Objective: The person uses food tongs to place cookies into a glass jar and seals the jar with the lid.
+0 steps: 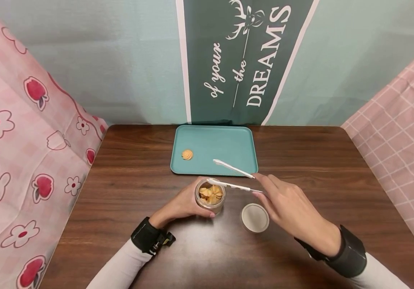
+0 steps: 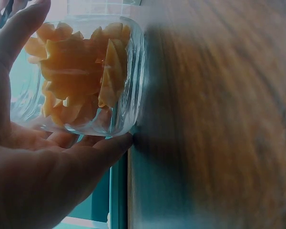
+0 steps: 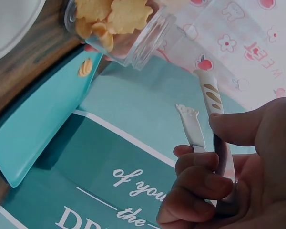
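My left hand [image 1: 187, 204] holds a clear glass jar [image 2: 137, 81] of golden cookies [image 1: 212, 196], its fingers and thumb curled round the sides. The jar's mouth faces up at the head camera. My right hand [image 1: 291, 202] grips a pair of tongs [image 3: 221, 157] with white tips and metal handles. The two tong arms are spread apart with no cookie between them. In the head view, one white tip overlaps the jar's rim while the other lies over the tray's front right; their exact height is hard to tell.
Behind the jar, a teal tray [image 1: 216, 140] bears one swirled cookie [image 1: 187, 155] on its left side. A round pale lid [image 1: 255, 218] lies on the brown wooden table [image 1: 131, 160], right of the jar. Fabric hangings [image 1: 138, 60] enclose the table's back and sides.
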Motion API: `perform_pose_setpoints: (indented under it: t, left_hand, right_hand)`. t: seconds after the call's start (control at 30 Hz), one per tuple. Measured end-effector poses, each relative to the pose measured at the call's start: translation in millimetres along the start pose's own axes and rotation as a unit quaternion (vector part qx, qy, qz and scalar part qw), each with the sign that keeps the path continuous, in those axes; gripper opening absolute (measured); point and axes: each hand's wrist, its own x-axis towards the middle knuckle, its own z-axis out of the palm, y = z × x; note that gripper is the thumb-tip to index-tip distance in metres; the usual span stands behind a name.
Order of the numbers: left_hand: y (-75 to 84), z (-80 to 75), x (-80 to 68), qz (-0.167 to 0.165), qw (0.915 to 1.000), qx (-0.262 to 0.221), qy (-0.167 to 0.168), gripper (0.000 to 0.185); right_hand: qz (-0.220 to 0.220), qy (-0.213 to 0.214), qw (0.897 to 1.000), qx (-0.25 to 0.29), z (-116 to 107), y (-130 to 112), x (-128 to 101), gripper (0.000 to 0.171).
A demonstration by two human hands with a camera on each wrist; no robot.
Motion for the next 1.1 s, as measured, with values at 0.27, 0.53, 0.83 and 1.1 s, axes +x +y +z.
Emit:
perform_pose_setpoints:
  t: [0.27, 0.53, 0.83, 1.1]
  left_hand:
    - [-0.4, -0.1, -0.5, 0.002, 1.0000, 0.001, 0.003, 0.096]
    - [1.6, -0.7, -0.5, -0.004, 1.0000, -0.002, 0.002, 0.094]
    - [1.6, 0.5, -0.8, -0.006, 1.0000, -0.003, 0.001, 0.094]
    - [1.7, 0.3, -0.4, 0.007, 1.0000, 0.000, 0.004, 0.094]
  right_hand:
    - [0.008, -0.001, 1.000, -0.006, 3.6, 6.7, 12.5, 0.052]
    - [0.026, -0.025, 0.999, -0.010, 12.0, 14.2, 26.9, 0.039]
    - [0.039, -0.043, 0.998, -0.018, 26.0, 23.9, 40.0, 0.042]
    - [0.040, -0.048, 0.998, -0.018, 40.4, 34.0, 49.3, 0.039]
